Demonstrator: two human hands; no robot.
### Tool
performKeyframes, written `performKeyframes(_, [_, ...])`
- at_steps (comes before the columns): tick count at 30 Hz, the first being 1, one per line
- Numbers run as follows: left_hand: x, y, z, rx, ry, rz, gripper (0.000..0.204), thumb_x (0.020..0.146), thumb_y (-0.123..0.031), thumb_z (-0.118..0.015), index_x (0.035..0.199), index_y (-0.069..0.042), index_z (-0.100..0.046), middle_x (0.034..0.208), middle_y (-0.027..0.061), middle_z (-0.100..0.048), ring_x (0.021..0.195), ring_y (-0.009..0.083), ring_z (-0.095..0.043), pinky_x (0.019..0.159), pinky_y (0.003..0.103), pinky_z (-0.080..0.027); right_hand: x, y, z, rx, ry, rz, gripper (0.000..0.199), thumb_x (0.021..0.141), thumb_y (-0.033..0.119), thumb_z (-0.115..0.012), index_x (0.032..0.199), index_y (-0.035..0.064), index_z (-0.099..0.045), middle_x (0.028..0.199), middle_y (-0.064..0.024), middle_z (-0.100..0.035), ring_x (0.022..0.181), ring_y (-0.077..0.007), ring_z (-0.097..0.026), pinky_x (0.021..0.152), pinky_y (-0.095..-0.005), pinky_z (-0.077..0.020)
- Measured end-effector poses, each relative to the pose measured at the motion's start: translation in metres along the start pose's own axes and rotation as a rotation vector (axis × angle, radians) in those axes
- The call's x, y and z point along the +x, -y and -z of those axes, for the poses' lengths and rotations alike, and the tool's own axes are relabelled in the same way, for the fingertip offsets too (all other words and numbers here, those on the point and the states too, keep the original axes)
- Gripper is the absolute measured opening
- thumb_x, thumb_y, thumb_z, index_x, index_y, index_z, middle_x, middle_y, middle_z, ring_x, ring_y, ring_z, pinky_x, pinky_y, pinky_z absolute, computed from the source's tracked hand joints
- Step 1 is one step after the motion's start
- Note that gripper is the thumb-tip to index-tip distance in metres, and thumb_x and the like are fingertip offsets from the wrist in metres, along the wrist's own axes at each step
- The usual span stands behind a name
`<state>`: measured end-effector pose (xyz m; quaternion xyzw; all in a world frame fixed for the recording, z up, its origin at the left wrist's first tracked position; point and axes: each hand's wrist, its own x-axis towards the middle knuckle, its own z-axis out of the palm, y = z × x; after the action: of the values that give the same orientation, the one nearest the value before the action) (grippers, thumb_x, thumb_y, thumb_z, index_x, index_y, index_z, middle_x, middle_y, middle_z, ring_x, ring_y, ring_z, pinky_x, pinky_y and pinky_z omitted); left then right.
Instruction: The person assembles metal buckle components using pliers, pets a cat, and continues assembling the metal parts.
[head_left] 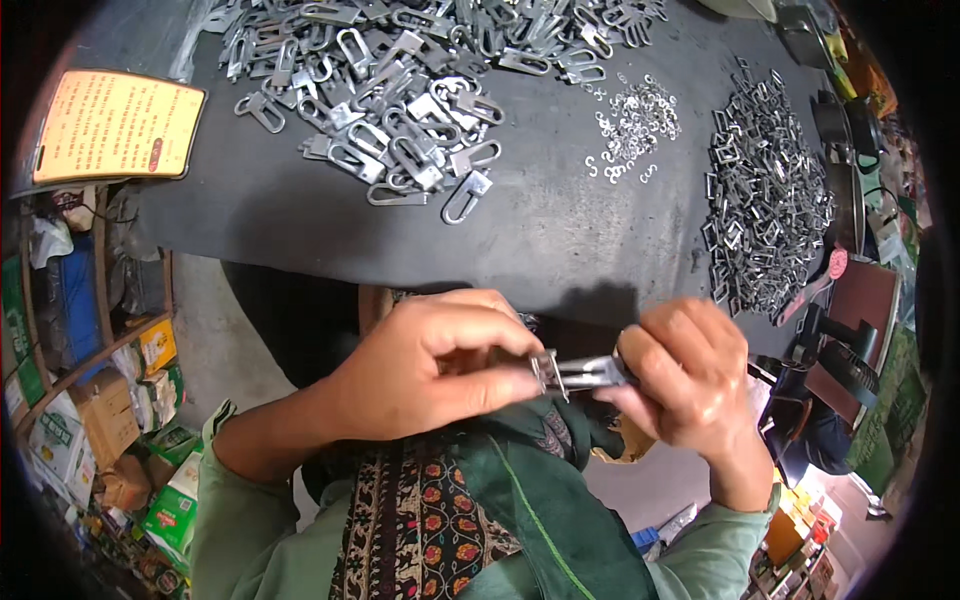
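Just past the table's near edge, my two hands meet over my lap. My left hand (440, 365) pinches a small metal frame (548, 374) between thumb and fingertips. My right hand (688, 372) is closed round a shiny two-pronged metal piece (592, 373), its prongs reaching the frame. Its gripped end is hidden, so I cannot tell if it is a U-shaped latch loop or a tool. On the dark table (330, 225) lies a heap of U-shaped metal loops with flat plates (400, 130).
Small C-shaped rings (640, 120) lie right of the loops. Further right is a pile of small rectangular metal frames (765, 190), with a pink-handled item (815, 285) beside it. A yellow printed sheet or screen (120, 125) is at the left. Boxes (100, 420) fill shelves at lower left.
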<state>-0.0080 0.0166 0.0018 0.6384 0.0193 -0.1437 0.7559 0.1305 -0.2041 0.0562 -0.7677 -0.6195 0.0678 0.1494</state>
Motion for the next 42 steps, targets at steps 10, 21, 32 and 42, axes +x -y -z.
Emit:
performKeyframes(10, [0.073, -0.047, 0.057, 1.561, -0.187, -0.519, 0.035, 0.067, 0.0, -0.073, 0.098, 0.003, -0.057, 0.108, 0.015, -0.056, 0.095, 0.0338, -0.059, 0.081, 0.041, -0.05, -0.04, 0.016, -0.019, -0.075, 0.16, -0.26, 0.036, 0.072, 0.024, -0.078, 0.098, 0.0065, -0.06, 0.089, -0.0064, -0.053, 0.085, -0.024, -0.055, 0.074, -0.0361, -0.0415])
performKeyframes(21, [0.074, -0.049, 0.045, 1.704, -0.183, -0.527, 0.013, 0.074, 0.003, -0.056, 0.081, -0.002, -0.047, 0.081, 0.0137, -0.05, 0.076, 0.0308, -0.06, 0.063, 0.041, -0.05, -0.044, -0.051, -0.012, -0.286, -0.384, -0.572, 0.024, 0.069, 0.001, -0.07, 0.09, 0.0041, -0.061, 0.076, -0.0106, -0.058, 0.074, -0.0296, -0.062, 0.064, -0.0405, -0.0494])
performKeyframes(32, [0.055, -0.023, 0.056, 1.604, -0.51, -0.416, 0.04, 0.076, 0.0, -0.066, 0.116, -0.003, -0.063, 0.09, 0.0117, -0.056, 0.078, 0.0286, -0.06, 0.068, 0.038, -0.05, -0.03, -0.059, -0.007, -0.339, -0.391, -0.616, 0.014, 0.071, 0.006, -0.067, 0.078, 0.0052, -0.056, 0.071, -0.0104, -0.056, 0.068, -0.0308, -0.061, 0.06, -0.041, -0.0486])
performKeyframes(42, [0.058, -0.033, 0.05, 1.463, -0.321, -0.428, 0.021, 0.072, -0.006, -0.071, 0.089, -0.004, -0.059, 0.083, 0.01, -0.052, 0.079, 0.0281, -0.06, 0.063, 0.037, -0.049, -0.032, -0.03, -0.023, -0.109, -0.21, -0.584, 0.022, 0.067, 0.002, -0.069, 0.087, 0.0037, -0.061, 0.074, -0.0126, -0.055, 0.07, -0.0333, -0.059, 0.064, -0.0424, -0.0483])
